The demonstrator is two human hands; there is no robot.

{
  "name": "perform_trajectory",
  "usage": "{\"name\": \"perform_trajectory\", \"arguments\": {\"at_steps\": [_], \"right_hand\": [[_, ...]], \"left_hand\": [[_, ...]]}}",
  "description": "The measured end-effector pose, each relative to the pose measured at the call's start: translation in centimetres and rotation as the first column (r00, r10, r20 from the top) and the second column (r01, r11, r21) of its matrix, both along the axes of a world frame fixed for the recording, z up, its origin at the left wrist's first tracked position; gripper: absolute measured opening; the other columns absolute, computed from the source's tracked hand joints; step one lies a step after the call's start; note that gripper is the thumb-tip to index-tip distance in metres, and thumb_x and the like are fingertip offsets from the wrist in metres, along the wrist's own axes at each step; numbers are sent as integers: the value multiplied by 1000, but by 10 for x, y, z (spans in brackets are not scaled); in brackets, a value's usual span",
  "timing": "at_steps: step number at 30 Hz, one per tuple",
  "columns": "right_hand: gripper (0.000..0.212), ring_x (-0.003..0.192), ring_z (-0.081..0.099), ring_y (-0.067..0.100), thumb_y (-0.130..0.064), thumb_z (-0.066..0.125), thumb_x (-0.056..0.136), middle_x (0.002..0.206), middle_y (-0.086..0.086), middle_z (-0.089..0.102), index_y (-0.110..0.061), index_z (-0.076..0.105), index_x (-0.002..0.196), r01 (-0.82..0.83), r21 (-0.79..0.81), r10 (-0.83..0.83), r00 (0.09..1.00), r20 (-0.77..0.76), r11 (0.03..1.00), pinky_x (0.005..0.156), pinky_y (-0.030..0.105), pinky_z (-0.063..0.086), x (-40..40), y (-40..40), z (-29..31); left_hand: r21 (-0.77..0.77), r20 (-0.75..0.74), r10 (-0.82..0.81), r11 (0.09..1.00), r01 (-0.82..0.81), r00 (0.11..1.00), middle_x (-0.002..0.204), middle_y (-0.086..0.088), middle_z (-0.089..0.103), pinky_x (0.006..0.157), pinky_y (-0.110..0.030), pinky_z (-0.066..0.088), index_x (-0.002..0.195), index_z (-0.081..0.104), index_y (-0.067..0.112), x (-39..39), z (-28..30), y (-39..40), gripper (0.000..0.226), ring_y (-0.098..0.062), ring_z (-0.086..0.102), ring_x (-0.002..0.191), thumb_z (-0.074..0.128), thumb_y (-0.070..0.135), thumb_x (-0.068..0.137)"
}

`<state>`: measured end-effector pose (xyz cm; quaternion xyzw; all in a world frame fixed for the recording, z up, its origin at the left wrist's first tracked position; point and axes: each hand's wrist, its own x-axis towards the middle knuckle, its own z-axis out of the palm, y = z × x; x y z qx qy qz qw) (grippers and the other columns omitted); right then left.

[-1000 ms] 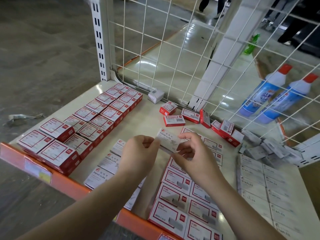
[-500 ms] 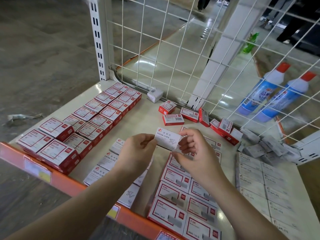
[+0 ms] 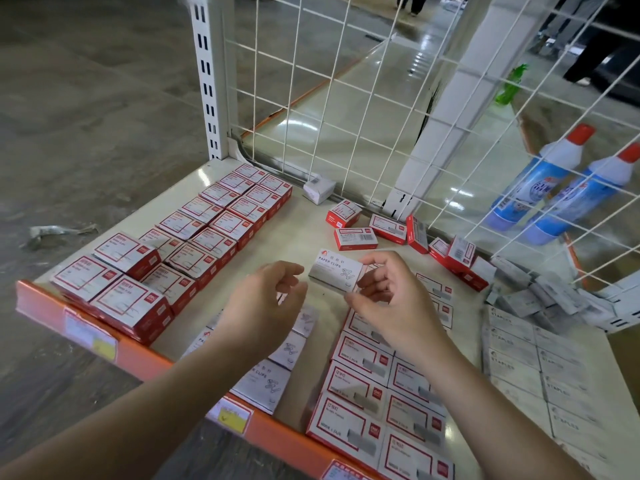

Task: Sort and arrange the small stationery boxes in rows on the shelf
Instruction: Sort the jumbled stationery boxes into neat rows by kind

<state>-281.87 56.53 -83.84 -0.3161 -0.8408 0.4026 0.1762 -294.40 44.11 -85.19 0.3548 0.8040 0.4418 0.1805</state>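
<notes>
A cream shelf (image 3: 304,237) with an orange front lip (image 3: 270,433) fills the lower half of the frame. At centre, the right hand (image 3: 391,299) pinches a white paper-clip box (image 3: 337,273) by its right end between thumb and fingers, holding it tilted above the shelf. The left hand (image 3: 266,306) hovers just left of the box, fingers loosely curled and apart from it, gripping nothing.

At left, red-and-white boxes (image 3: 207,230) lie in two neat rows running toward the upper middle. Under the left forearm, more white paper-clip boxes (image 3: 266,382) lie flat near the front lip. At lower centre, red-bordered staple boxes (image 3: 374,393) form two rows. Grey staples boxes (image 3: 526,362) line the lower right, with a loose heap of grey boxes (image 3: 540,292) above them. Scattered red boxes (image 3: 398,230) lie along the back edge, some on their sides, and a lone white box (image 3: 318,190) sits against the wire grid (image 3: 346,98) that backs the shelf.

A slotted white upright (image 3: 207,81) stands at the shelf's back corner, upper left of centre. Through the grid at right, two blue bottles with red caps (image 3: 554,188) lie on another shelf. Grey concrete floor (image 3: 86,98) fills the upper left, with a glossy pale floor beyond the grid.
</notes>
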Motion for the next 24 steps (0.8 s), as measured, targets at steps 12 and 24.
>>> {"name": "perform_trajectory", "arguments": {"at_steps": [12,24], "right_hand": [[37,78,58,3,-32,74,77,84,-10,62,-29,48,104,57,-94,-37,980,196,994,66,23,47,-51,10,-22],[28,90,60,9,-30,62,88,96,-9,63,-24,59,115,66,-188,-18,968,250,980,74,23,45,-73,17,-34]], "left_hand": [[-369,-369,-270,921,126,889,136,12,37,104,-24,33,137,39,28,-22,-8,-33,40,-7,34,125,36,31,98],[-386,-395,-331,906,172,857,137,13,36,106,-22,31,137,40,30,-28,-15,-38,40,-6,32,128,31,33,97]]}}
